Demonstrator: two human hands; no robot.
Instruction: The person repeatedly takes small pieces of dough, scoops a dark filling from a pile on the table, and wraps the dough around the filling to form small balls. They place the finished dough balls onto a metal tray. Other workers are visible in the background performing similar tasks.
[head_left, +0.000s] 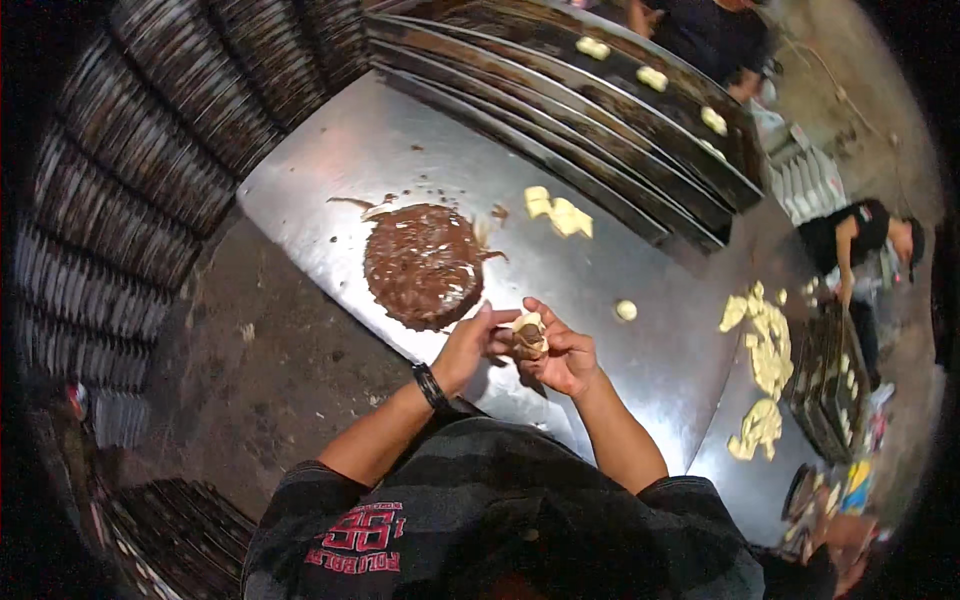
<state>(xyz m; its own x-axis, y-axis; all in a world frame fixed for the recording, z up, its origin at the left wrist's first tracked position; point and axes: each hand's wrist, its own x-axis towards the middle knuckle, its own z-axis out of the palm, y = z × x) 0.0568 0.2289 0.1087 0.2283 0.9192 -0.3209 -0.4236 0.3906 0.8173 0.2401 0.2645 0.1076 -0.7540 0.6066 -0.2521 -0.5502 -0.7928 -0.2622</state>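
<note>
A small piece of pale dough (538, 322) with brown paste (529, 334) in its middle is held between my hands, just above the metal table. My right hand (568, 358) grips it from the right, with the thumb and fingers around its edge. From the left, the fingers of my left hand (469, 351) meet the dough and partly hide it. Beyond my left hand lies a round, glossy mass of chocolate-like paste (424, 264), with smears around its rim. Several dough pieces (559, 212) sit behind my hands, and one dough ball (625, 310) is to the right.
Dark baking trays (570, 112) lean in a stack along the table's far side, some bearing dough pieces. More dough (766, 341) covers part of the metal table (652, 360) at right. A co-worker (862, 236) bends beside other trays; another person (709, 37) stands beyond. Slatted racks (112, 225) rise at left.
</note>
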